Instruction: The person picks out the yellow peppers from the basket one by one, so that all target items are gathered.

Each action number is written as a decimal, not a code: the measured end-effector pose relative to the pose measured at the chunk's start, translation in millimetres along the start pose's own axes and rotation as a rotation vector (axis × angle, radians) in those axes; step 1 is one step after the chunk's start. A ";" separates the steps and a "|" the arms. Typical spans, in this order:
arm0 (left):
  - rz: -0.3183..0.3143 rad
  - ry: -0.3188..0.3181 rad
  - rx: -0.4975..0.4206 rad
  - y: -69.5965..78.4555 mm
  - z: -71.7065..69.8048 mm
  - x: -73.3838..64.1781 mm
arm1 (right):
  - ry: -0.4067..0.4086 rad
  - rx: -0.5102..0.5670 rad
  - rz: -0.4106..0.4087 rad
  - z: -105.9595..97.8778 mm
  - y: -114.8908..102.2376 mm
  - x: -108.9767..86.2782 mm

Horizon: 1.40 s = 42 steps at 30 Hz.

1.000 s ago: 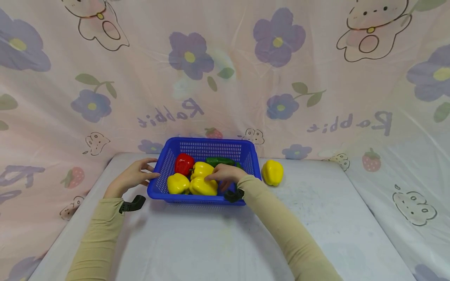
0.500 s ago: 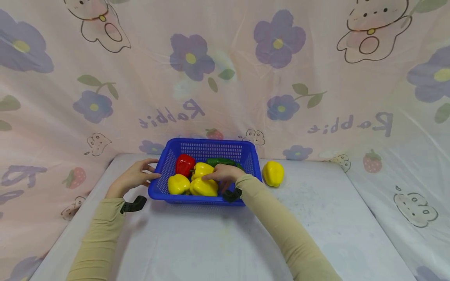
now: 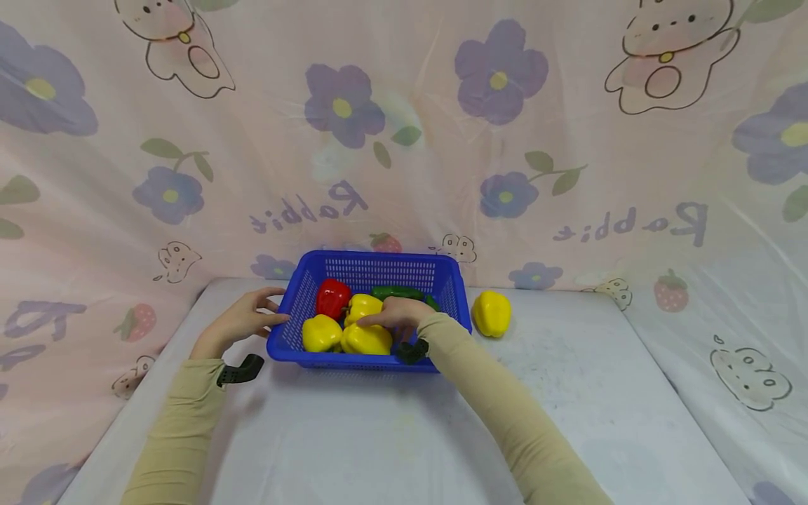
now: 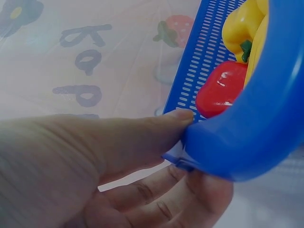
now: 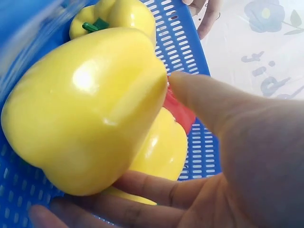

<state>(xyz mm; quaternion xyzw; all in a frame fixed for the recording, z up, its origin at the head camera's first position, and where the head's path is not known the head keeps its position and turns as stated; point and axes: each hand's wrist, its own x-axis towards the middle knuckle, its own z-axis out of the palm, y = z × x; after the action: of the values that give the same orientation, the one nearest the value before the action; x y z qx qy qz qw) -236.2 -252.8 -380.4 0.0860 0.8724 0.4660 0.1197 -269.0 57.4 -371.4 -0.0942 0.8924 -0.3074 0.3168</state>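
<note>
Head view. Blue basket [image 3: 353,360], on the desk [image 3: 353,435]; left hand [image 3: 238,324] at its left rim, right hand [image 3: 400,313] inside, at the front yellow pepper [image 3: 368,341]. Hands well apart. Risk, as judged: a careless lift could catch the rear yellow pepper [image 3: 362,307] or left yellow pepper [image 3: 322,333], packed close by. Count: basket, one; yellow peppers, four, three inside and one loose yellow pepper [image 3: 492,313] on the desk, just right of the basket; red pepper [image 3: 332,298], one; long green vegetable [image 3: 396,292], one; green piece [image 3: 433,302], one, partly hidden, kind uncertain.

Left wrist view. Left hand clamped on the basket rim at a corner, thumb above, fingers below. Risk: a slack pinch could let the basket slide or tip if pushed. Count: red pepper, one; yellow, at least two, cut by the rim.

Right wrist view. Right hand round the front yellow pepper, thumb at one side, fingers beneath. Risk: glossy skin and a shallow thumb contact could let it roll out. Count: yellow, three; red, one, mostly covered.
</note>
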 end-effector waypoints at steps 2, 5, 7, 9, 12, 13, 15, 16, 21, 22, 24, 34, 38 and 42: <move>0.002 0.002 0.000 0.0 0.2 -0.1 | 0.000 -0.002 0.000 1.0 -0.2 0.8; 0.002 0.003 -0.004 0.2 0.7 -0.3 | -0.001 -0.005 -0.011 1.7 0.2 1.4; 0.000 0.002 -0.005 0.0 0.8 -0.4 | -0.002 -0.003 -0.017 1.8 0.7 1.2; -0.001 0.003 -0.004 -0.2 0.9 -0.4 | 0.000 -0.003 -0.024 1.7 0.8 0.4; -0.001 0.007 -0.001 -0.8 0.8 -0.6 | 0.000 0.011 -0.042 0.8 1.1 -1.1; 0.000 0.007 -0.001 -1.1 0.7 -0.5 | 0.000 0.012 -0.051 0.4 1.3 -1.6; 0.001 0.005 -0.003 -1.3 1.0 -0.4 | -0.002 0.008 -0.064 -0.5 2.4 -2.5; -0.002 0.005 -0.005 -1.4 1.2 -0.3 | -0.006 0.012 -0.069 -1.2 3.3 -2.7; -0.007 0.001 -0.010 -1.1 1.9 0.5 | -0.030 -0.006 -0.082 -7.3 8.1 -2.5; -0.007 0.002 -0.010 -1.1 1.8 0.7 | -0.035 -0.015 -0.087 -8.8 8.8 -2.4; -0.006 0.003 -0.008 -1.0 1.5 0.8 | -0.041 -0.036 -0.096 -11.8 10.1 -2.6; 0.004 0.005 -0.006 -3.9 0.4 0.6 | -0.070 -0.037 -0.125 -21.3 20.9 -4.7; 0.006 0.004 -0.004 -4.2 0.5 0.3 | -0.077 -0.064 -0.118 -24.2 24.3 -6.4; 0.014 0.003 -0.021 -3.7 1.0 0.8 | -0.101 -0.027 -0.120 -26.6 27.6 -8.2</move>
<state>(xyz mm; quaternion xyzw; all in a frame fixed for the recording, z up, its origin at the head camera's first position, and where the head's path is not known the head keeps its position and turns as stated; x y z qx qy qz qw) -236.8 -253.8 -384.1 0.0902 0.8670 0.4761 0.1162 -278.5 95.3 -367.8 -0.1671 0.8720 -0.3087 0.3412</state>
